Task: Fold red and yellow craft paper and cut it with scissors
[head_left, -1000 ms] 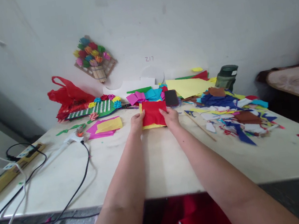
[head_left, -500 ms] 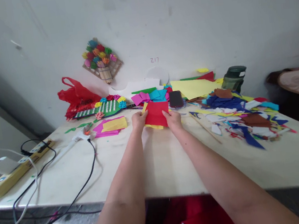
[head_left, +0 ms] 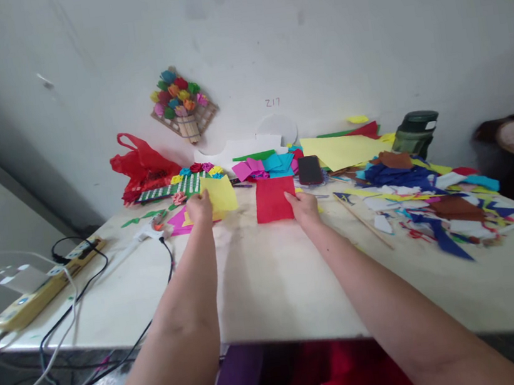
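My left hand (head_left: 199, 207) grips a yellow sheet of paper (head_left: 222, 194) by its left edge and holds it over the pile of magenta paper (head_left: 178, 222) on the left. Part of that pile is hidden behind the hand. My right hand (head_left: 305, 206) has its thumb on top of a red sheet of paper (head_left: 275, 199), closed on its right edge. The two sheets are apart, with bare table between them. A bit of yellow shows by the right hand's fingers.
Behind the red sheet lie a phone (head_left: 310, 170) and cyan paper pieces (head_left: 279, 164). Paper scraps (head_left: 453, 208), a wooden stick (head_left: 362, 221) and a dark green bottle (head_left: 415, 134) are to the right. A power strip (head_left: 30, 307) with cables occupies the left.
My left hand has left the red sheet and moved left, taking the yellow sheet from under it. My right hand still holds the red sheet. The view has shifted slightly.
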{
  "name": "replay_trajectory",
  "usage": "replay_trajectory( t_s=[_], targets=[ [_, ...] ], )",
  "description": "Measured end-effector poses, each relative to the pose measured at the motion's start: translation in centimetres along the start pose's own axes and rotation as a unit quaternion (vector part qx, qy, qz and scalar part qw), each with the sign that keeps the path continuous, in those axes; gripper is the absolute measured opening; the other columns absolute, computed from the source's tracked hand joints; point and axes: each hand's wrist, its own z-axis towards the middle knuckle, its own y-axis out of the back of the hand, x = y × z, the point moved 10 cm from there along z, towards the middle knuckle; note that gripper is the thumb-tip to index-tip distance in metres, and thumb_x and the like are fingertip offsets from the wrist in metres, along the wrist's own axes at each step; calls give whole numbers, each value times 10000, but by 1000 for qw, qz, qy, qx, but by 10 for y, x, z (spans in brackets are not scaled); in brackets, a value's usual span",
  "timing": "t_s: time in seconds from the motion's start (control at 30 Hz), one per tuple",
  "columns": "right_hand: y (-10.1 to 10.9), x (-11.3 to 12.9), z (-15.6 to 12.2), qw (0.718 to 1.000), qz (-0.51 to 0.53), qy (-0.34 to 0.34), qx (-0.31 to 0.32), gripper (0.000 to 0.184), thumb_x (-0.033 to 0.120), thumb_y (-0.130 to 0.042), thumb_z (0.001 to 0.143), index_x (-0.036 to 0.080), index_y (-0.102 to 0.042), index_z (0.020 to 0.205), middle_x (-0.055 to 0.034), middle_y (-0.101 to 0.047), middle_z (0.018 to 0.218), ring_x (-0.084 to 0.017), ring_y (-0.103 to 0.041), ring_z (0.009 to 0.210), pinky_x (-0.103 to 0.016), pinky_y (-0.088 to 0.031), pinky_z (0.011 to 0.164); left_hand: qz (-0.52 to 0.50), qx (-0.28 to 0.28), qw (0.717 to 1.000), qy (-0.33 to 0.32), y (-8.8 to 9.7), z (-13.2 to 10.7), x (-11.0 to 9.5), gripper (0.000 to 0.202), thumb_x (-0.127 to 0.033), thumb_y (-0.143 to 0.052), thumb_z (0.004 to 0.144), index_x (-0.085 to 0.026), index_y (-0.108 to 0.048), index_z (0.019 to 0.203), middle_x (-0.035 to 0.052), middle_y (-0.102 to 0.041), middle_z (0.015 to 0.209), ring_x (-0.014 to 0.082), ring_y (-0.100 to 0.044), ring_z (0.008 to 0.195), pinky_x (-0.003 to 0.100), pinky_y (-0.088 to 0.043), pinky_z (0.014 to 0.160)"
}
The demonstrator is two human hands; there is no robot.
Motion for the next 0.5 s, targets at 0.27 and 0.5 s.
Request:
replay_trajectory(
  t_s=[0.27, 0.5],
  targets=[
    [-2, 3, -3, 1000, -1, -2, 5, 440, 439, -547, 704, 222, -282, 427, 79, -181, 411, -95, -216, 445, -253, -224, 471, 91, -25, 993, 66, 17, 20, 26, 223, -364, -546, 736, -149, -582, 781, 191, -632, 925, 312, -567, 927, 398, -391, 777],
    [-4, -2, 0, 1000, 19, -14, 8, 412, 483, -534, 693, 218, -335, 447, 69, -227, 422, -100, -280, 452, -243, -267, 461, 70, -113, 988, -76, 19, -15, -57, 430, -479, -544, 741, -126, -576, 986, 180, -581, 1077, 316, -459, 1097, 417, -332, 899]
  ],
)
